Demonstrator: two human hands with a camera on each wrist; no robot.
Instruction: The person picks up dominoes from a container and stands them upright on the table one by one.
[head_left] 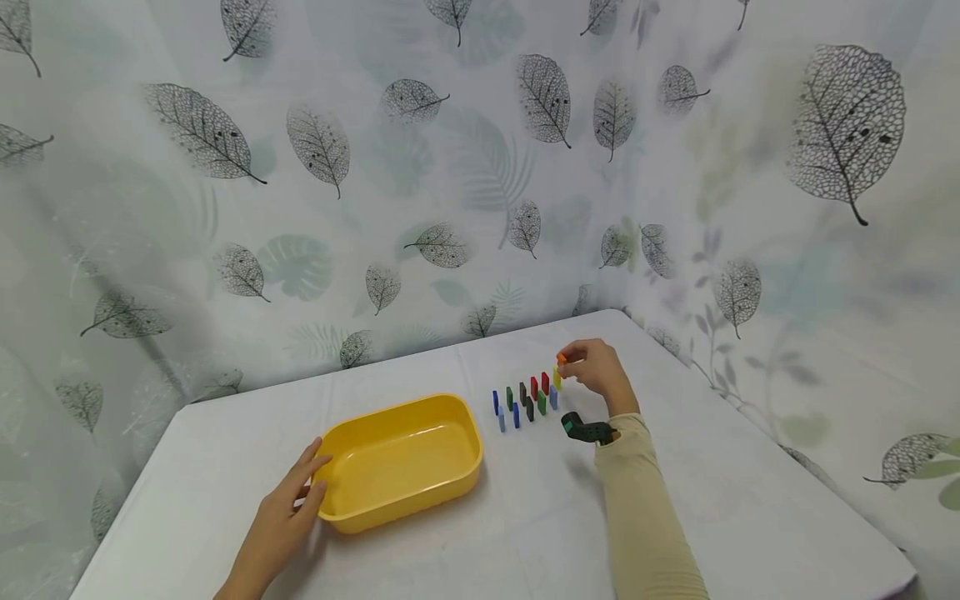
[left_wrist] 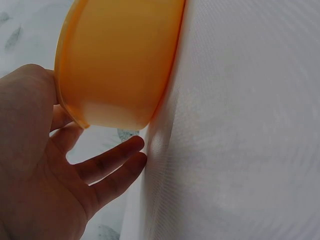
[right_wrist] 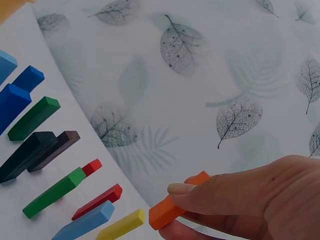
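My right hand (head_left: pixel 596 367) pinches an orange block (right_wrist: pixel 167 212) between thumb and fingers, at the far right end of two rows of small upright blocks. Closest to it stands a yellow block (right_wrist: pixel 121 226). Beside that are a light blue block (right_wrist: pixel 84 222) and a red block (right_wrist: pixel 98 202). Further along the rows come a green block (right_wrist: pixel 54 193), a black block (right_wrist: pixel 29 155) and a dark blue block (right_wrist: pixel 12 104). My left hand (head_left: pixel 281 512) grips the left end of a yellow plastic basin (head_left: pixel 397 504) at its rim, two fingers spread below the rim in the left wrist view.
A white cloth covers the table (head_left: pixel 525 533), whose far edge meets a leaf-printed curtain (head_left: pixel 465 183). A dark wrist camera (head_left: pixel 585 429) is strapped to the right wrist. The basin stands left of the rows of blocks.
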